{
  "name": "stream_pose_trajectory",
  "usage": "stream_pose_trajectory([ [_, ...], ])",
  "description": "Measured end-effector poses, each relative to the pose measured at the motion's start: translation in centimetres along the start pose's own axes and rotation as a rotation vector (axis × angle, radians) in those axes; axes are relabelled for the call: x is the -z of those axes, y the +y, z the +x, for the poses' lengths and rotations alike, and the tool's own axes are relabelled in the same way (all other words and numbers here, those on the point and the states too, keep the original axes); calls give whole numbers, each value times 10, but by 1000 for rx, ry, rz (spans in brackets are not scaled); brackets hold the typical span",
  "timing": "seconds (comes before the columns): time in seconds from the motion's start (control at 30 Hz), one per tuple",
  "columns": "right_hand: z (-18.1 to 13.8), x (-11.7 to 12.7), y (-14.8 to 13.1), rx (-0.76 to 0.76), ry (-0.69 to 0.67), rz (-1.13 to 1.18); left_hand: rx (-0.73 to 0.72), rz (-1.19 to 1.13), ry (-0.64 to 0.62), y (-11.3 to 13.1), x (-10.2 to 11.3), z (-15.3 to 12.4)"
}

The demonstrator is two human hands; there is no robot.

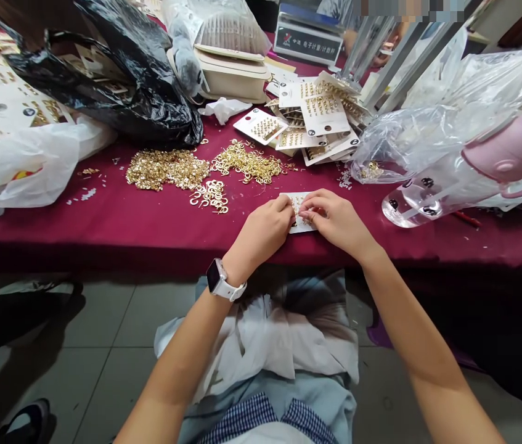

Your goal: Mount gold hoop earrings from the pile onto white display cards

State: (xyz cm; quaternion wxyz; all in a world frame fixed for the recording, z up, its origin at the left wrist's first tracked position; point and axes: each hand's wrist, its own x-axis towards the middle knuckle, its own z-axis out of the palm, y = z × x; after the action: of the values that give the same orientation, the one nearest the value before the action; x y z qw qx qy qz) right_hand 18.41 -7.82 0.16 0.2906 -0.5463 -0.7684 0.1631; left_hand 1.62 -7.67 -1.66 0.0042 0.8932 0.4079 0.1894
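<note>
While a maroon-covered table (61, 231) spans the frame, a black plastic bag (154, 86) gapes at the upper left, a pink-lidded clear bottle (496, 151) takes up the right side, and a jumbled pile of carded gold pieces (323, 117) lies above and right of centre. Left of centre sit 2 gold heaps: a broad heap of tiny pieces (163, 169) and, to its right, a looser heap of curved pieces (246, 161). The 2 hands meet just right of centre: the left hand (267, 225) is curled, fingers closed on the left edge of a small white card (303, 228) on the cloth, while the right hand (334, 216) has its fingertips bunched low over the card's face; whether they pinch anything I cannot tell. Smaller than the card, a cluster of hooks (209, 196) lies left of the hands. The step in hand looks like fine work on small gold pieces at the card; the next move seems to call for a steady left hold and a light, precise right fingertip.
</note>
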Motion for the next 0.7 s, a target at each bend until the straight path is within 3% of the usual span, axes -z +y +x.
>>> stream_pose_trajectory([
  [0.37, -1, 2, 1, -8, -7, 9, -31, 60, 41, 8, 1, -3],
  [0.7, -5, 8, 5, 99, -8, 5, 148, 49, 154, 21, -11, -7],
])
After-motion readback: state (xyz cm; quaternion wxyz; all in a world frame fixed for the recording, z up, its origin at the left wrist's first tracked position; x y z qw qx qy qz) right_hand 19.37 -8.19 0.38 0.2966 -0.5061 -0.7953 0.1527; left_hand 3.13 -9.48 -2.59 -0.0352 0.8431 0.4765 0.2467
